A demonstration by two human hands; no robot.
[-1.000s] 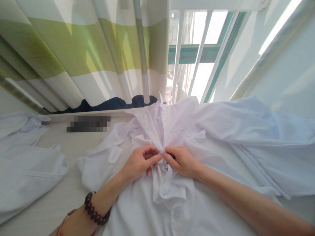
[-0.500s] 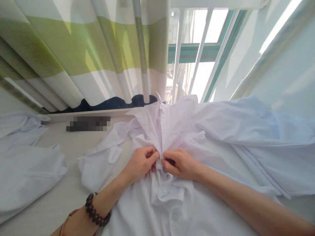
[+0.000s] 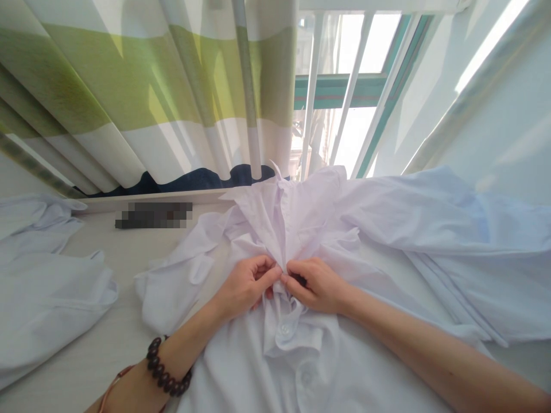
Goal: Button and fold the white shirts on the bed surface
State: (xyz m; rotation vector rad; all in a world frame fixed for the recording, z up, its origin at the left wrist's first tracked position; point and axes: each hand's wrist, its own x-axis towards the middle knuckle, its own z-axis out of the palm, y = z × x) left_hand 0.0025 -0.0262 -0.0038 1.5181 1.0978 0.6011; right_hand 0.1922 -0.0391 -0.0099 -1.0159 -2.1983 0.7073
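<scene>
A white button-up shirt (image 3: 310,212) lies spread in front of me, its collar toward the window. My left hand (image 3: 252,284) pinches one edge of the front placket. From the other side, my right hand (image 3: 316,285) pinches the facing edge, and the fingertips of both hands almost meet at the front opening. Whatever small part sits between the fingertips is hidden. Below the hands, the placket folds over with a button (image 3: 284,329) showing, and another button (image 3: 306,376) shows faintly through the cloth. A dark bead bracelet (image 3: 166,370) circles my left wrist.
More white garments lie on the pale surface (image 3: 124,252), one pile (image 3: 51,298) at left and folded cloth (image 3: 495,275) at right. A dark blurred-out object (image 3: 152,215) rests near the back ledge. Behind are a green-and-white curtain (image 3: 206,80) and white bars (image 3: 350,86) before a window.
Both hands stay at the placket. Their fingertips have drawn slightly closer together, the right fingers shifting a little. The shirt is nearly unmoved.
</scene>
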